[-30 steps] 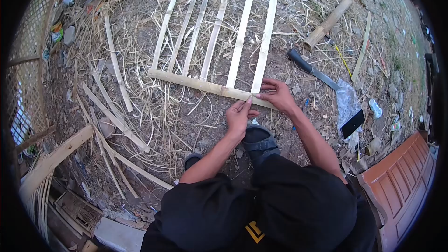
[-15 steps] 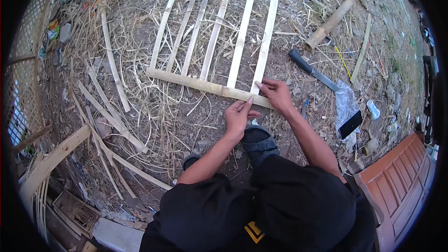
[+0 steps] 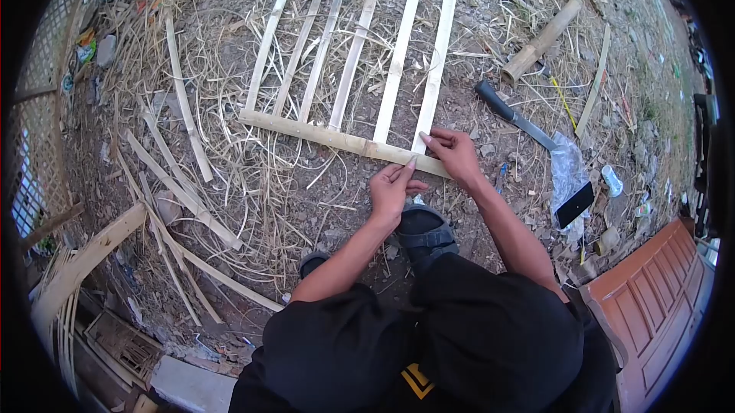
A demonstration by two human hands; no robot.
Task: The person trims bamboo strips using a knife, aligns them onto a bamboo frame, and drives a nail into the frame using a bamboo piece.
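Observation:
A bamboo crosspiece (image 3: pixel 306 132) lies on the ground in front of me, with several long bamboo slats running away from it. My left hand (image 3: pixel 390 189) pinches the near edge of this crosspiece close to its right end, thumb on top. At the rightmost slat (image 3: pixel 437 61), my right hand (image 3: pixel 455 156) grips the near end where it meets the crosspiece. The two hands are almost touching. The undersides of the strips and some fingertips are hidden.
To the right lie a machete (image 3: pixel 509 112) with a black handle, a bamboo tube (image 3: pixel 542 42), a clear plastic bag (image 3: pixel 565 160) and a phone (image 3: pixel 575 205). Loose bamboo strips (image 3: pixel 184 202) and shavings cover the left. A brown panelled door (image 3: pixel 651 306) lies lower right.

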